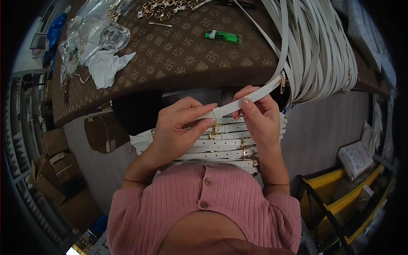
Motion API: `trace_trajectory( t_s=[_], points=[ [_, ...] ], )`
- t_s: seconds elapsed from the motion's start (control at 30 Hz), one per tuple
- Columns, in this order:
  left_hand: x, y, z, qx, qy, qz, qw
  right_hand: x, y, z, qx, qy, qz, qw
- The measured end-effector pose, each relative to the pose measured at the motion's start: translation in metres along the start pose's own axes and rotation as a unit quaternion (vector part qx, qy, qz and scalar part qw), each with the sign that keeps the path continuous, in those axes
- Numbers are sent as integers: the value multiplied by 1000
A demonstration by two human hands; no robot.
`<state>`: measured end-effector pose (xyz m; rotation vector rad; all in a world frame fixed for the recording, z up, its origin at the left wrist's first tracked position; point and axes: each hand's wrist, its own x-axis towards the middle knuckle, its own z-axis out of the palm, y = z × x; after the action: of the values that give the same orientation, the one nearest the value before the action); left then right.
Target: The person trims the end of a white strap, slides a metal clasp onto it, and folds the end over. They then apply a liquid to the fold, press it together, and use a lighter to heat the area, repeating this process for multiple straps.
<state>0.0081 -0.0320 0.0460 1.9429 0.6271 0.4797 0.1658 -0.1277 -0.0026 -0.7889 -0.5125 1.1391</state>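
A narrow white belt [264,91] stretches between my two hands, above my lap. My left hand [175,128] pinches it between thumb and fingers, close to a small white belt loop [217,112]. My right hand [262,121] grips the strap farther right, thumb on top and fingers beneath. From there the strap rises toward a gold metal piece [282,82] by the table edge. Under my hands, several white belts with gold buckles [221,145] lie side by side across my lap, partly hidden by my hands.
A thick bundle of white straps [316,51] drapes over the right of the brown patterned table [191,59]. On the table are a green lighter [223,37], a cotton swab [160,24], gold chains [163,8], a white cloth [106,68] and a clear bottle [111,34]. Cardboard boxes [104,132] stand left.
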Motion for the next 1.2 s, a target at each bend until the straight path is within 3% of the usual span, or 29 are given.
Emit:
trace_trajectory(
  t_s=[0.3, 0.37, 0.43, 0.53, 0.6, 0.67, 0.73, 0.77, 0.8, 0.83, 0.87, 0.9, 0.93, 1.0, 1.07, 1.13, 1.2],
  points=[
    [2, -3, 1, -7, -30, 20, 999, -2, 1, 5, -26, -8, 30, 999],
    [1, -2, -4, -12, -60, -3, 998, -2, -5, 2, -32, 24, -16, 999],
    [-3, -3, -13, -19, -95, -28, 995, -5, -15, -6, 63, 102, -91, 989],
    [-11, -7, -36, 56, -184, -17, 981, -23, -46, -33, 42, 191, -213, 957],
    [-23, -9, -52, -21, -224, -70, 972, -48, -70, -59, 38, 188, -244, 951],
    [-38, -15, -74, -24, -247, -111, 962, -88, -91, -101, 40, 257, -239, 935],
    [-53, -18, -87, -23, -265, -151, 952, -123, -102, -126, 53, 232, -216, 947],
    [-60, -21, -90, -30, -269, -151, 951, -128, -103, -124, -76, 407, -200, 888],
    [-66, -23, -90, -38, -273, -151, 949, -130, -104, -123, -199, 562, -173, 784],
    [-70, -24, -87, -37, -272, -146, 950, -133, -99, -127, -199, 561, -178, 783],
    [-75, -26, -84, -2, -284, -155, 946, -133, -92, -131, -466, 610, -193, 612],
    [-79, -29, -80, 32, -295, -164, 941, -132, -89, -133, -683, 597, -188, 376],
    [-84, -33, -76, 35, -292, -160, 942, -128, -88, -131, -680, 598, -194, 377],
    [-90, -40, -72, 127, -261, -122, 949, -94, -75, -96, -558, 431, -146, 694],
    [-83, -30, -75, 156, -256, -86, 950, -58, -57, -80, -475, 259, 1, 841],
    [-73, -20, -77, 187, -244, -50, 950, -23, -35, -68, -592, 178, 74, 783],
    [-61, -11, -78, 221, -187, -25, 957, 10, -13, -85, -584, 171, 105, 786]
  ],
)
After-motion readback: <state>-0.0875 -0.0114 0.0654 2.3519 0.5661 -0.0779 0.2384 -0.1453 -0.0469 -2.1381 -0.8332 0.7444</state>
